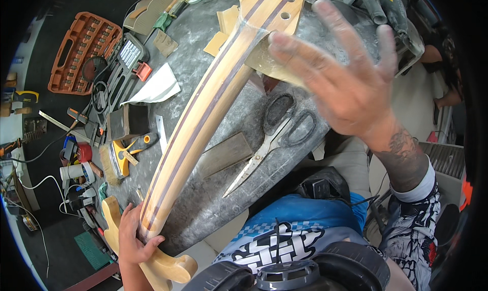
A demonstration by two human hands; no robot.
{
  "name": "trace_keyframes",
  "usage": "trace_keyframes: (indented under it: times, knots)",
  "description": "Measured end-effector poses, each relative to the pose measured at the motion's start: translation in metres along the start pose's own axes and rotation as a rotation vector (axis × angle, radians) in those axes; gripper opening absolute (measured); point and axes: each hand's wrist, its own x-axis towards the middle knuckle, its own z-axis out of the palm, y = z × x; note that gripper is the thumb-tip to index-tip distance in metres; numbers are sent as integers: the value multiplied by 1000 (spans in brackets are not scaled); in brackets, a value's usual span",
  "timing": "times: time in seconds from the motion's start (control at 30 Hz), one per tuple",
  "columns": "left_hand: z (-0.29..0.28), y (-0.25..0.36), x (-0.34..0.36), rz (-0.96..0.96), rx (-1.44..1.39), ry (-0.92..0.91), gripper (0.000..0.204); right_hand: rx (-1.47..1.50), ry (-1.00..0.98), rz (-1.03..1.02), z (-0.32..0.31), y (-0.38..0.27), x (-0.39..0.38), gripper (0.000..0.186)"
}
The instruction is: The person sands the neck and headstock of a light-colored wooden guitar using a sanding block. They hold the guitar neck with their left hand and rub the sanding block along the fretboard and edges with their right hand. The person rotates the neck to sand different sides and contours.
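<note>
Head: wooden neck between hands

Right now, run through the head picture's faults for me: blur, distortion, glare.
In the head view, the right hand looks blurred, most at its fingers; in the head view, the left hand, striped wooden piece and scissors look sharper; the head view's fisheye corners go black; in the head view, the white sheet looks bright.
</note>
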Motion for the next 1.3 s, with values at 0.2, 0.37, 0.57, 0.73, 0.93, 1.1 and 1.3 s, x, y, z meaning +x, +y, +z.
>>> trace_keyframes:
  times: [0.2, 0.37, 0.57, 0.73, 0.93, 1.1, 1.3]
  knots:
    - [-1, 0, 1, 24, 52, -30, 90, 157, -52, 70, -45, 25, 3, 42]
    - [-4, 2, 7, 74, 76, -48, 90, 196, -55, 1, -44, 79, 19, 43]
    - [3, -7, 4, 125, 100, 11, 88, 314, -295, -218, -18, 67, 65, 54]
    - [8, -15, 0, 83, 91, 36, 91, 296, -338, -286, -12, 69, 68, 66]
    - [23, -23, 4, 84, 126, 88, 90, 229, -307, -308, -2, 67, 74, 64]
    - [18, -23, -2, 52, 152, 22, 94, 290, -342, -482, -10, 43, 73, 58]
    - [22, -23, -3, 55, 132, 55, 90, 276, -420, -397, -10, 63, 85, 70]
